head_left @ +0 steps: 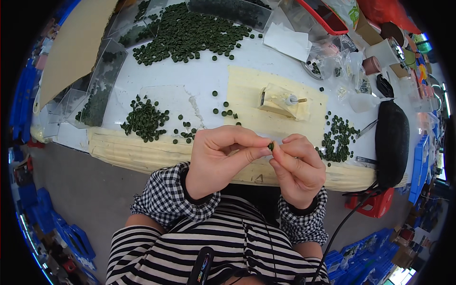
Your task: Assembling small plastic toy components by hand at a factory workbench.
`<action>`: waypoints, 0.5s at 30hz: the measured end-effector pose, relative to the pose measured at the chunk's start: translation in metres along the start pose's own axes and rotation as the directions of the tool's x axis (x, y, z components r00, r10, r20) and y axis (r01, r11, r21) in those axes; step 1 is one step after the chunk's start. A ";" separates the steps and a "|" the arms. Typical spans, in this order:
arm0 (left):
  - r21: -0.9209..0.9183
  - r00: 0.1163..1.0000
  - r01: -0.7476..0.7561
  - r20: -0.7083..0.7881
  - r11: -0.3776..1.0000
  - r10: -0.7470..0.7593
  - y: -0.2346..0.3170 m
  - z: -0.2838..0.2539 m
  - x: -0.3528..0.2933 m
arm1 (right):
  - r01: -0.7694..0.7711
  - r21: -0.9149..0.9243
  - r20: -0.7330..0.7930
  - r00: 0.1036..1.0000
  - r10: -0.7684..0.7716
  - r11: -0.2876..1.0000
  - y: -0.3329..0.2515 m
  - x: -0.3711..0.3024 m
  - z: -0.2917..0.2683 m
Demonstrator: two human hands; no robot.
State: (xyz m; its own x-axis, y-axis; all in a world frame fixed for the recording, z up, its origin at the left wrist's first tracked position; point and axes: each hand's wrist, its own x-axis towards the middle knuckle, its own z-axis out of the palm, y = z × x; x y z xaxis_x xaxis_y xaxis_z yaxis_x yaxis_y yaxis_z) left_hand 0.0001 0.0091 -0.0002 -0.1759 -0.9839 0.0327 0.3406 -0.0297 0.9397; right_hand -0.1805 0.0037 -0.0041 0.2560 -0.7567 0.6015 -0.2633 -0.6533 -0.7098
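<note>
The small green ridged piece (271,146) sits pinched between the thumb and forefinger of my left hand (221,156), just over the table's near edge. My right hand (304,166) meets its other side, forefinger tip close against it — whether those fingers grip it too, I can't tell. I judge this one piece unfinished, being in my fingers. Similar pieces lie in a left pile (145,119), a smaller right pile (340,137) and a big back heap (190,35); which are done, I can't tell, but plenty seem left. Ahead stands a taped block (278,104) on a yellow sheet (242,95). White tabletop (175,78) gives room between left pile and heap — rightward, the black pouch (392,142) bounds my reach, and the yellow padded edge (128,147) runs below my hands.
</note>
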 end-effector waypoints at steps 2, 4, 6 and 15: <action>0.017 1.000 -0.007 0.004 1.000 0.007 0.000 -0.001 0.000 | -0.004 -0.002 0.008 1.000 0.004 1.000 0.000 0.000 0.000; 0.024 0.999 -0.030 0.010 0.999 0.030 -0.002 -0.002 0.000 | -0.004 -0.012 0.015 1.000 0.004 1.000 -0.001 0.000 0.000; 0.017 0.999 -0.031 0.017 0.999 0.030 -0.003 -0.003 0.000 | -0.003 -0.014 0.017 1.000 0.004 1.000 0.000 0.000 -0.001; -0.005 0.999 -0.037 0.003 0.999 0.037 0.000 0.001 0.001 | -0.004 0.058 -0.051 0.999 0.007 0.998 0.000 0.001 0.004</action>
State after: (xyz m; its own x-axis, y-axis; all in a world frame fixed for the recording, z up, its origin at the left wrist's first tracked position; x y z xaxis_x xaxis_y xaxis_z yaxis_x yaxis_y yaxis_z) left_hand -0.0012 0.0080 -0.0001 -0.1656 -0.9838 0.0688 0.3515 0.0063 0.9362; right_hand -0.1769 0.0033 -0.0050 0.2069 -0.7613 0.6145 -0.2098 -0.6480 -0.7322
